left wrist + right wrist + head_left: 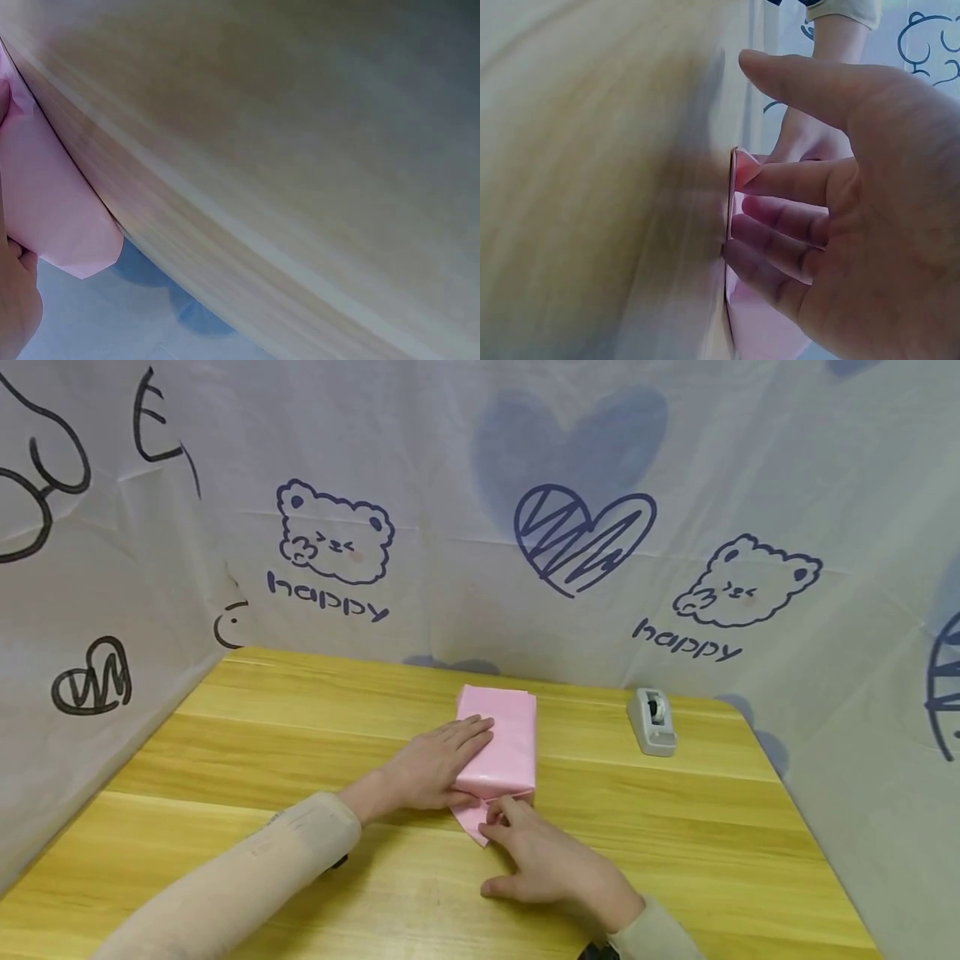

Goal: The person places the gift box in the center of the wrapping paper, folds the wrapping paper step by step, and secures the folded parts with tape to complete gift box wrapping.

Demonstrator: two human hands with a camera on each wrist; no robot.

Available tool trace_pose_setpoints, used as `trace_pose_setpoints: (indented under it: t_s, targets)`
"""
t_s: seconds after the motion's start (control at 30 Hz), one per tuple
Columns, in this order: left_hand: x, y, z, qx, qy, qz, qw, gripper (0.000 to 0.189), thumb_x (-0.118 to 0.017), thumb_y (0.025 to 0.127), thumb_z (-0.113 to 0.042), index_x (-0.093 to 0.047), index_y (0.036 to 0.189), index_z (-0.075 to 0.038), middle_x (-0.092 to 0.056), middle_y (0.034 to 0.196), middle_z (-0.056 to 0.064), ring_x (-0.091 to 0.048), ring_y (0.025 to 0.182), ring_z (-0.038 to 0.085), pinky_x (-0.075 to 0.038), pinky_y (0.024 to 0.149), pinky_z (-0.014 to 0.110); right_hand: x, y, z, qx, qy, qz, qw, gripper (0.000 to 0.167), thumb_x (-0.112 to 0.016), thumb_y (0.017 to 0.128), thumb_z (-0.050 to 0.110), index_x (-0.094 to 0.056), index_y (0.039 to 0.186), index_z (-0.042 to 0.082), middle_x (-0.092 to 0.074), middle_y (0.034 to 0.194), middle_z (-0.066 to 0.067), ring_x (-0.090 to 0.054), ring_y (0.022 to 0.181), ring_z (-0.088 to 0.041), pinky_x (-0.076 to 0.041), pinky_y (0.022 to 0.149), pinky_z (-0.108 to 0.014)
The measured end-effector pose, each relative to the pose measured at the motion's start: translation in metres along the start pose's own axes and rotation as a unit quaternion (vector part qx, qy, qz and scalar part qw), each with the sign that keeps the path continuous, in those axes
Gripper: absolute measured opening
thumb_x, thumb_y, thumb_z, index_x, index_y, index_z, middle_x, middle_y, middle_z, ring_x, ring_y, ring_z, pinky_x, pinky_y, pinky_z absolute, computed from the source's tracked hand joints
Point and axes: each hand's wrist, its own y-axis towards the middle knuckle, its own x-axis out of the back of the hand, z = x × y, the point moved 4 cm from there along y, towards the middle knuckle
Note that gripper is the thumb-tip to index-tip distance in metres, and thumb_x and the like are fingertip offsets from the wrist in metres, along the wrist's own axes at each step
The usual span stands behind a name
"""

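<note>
A box wrapped in pink paper [498, 743] lies flat on the wooden table, its long side pointing away from me. My left hand [431, 770] rests on its left side, fingers spread over the top. At the near end a pointed paper flap [469, 821] sticks out toward me. My right hand [551, 860] is at that end, its fingertips touching the flap and its thumb held apart. In the right wrist view the fingers [780, 251] reach out nearly straight against the paper. Only the edge of my left hand [16, 300] shows in the left wrist view, beside the pink paper [56, 195].
A grey tape dispenser [654, 724] with a roll in it stands on the table [720, 827], right of the box. White cloth [442, 527] printed with bears and hearts hangs behind the table and along its sides.
</note>
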Motion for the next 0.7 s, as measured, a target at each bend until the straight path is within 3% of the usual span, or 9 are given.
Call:
trace_pose_setpoints:
  t_s: [0.2,0.5,0.7]
  targets:
    - [0.0010,0.0000,0.0005,0.003,-0.003,0.007,1.0000,0.095,-0.065,0.096,-0.061,-0.032,0.160,0.002,-0.027,0.169,0.018,-0.027,0.156,0.035,-0.026,0.127,0.045,-0.0006,-0.0005,0.0004,0.009,-0.019,0.017,0.9996,0.064,-0.079,0.091,0.044,-0.062,0.144,0.012,-0.050,0.143,-0.006,-0.048,0.132,-0.023,-0.044,0.115,-0.040]
    - [-0.0016,0.0003,0.0032,-0.005,0.015,-0.001,0.9999,0.096,-0.066,0.096,-0.061,-0.032,0.160,0.002,-0.029,0.168,0.019,-0.030,0.155,0.035,-0.028,0.126,0.044,0.0036,-0.0007,0.0025,0.014,-0.079,-0.002,0.9967,0.060,-0.079,0.090,0.043,-0.068,0.133,0.003,-0.057,0.143,-0.006,-0.052,0.134,-0.025,-0.045,0.114,-0.042]
    - [-0.0025,0.0006,0.0030,-0.004,0.011,0.006,0.9999,0.096,-0.065,0.096,-0.061,-0.031,0.160,0.002,-0.028,0.169,0.019,-0.028,0.155,0.035,-0.027,0.126,0.045,0.0028,-0.0058,-0.0007,0.045,-0.075,0.015,0.9961,0.059,-0.075,0.094,0.043,-0.062,0.146,0.017,-0.055,0.151,-0.003,-0.049,0.139,-0.026,-0.043,0.116,-0.043]
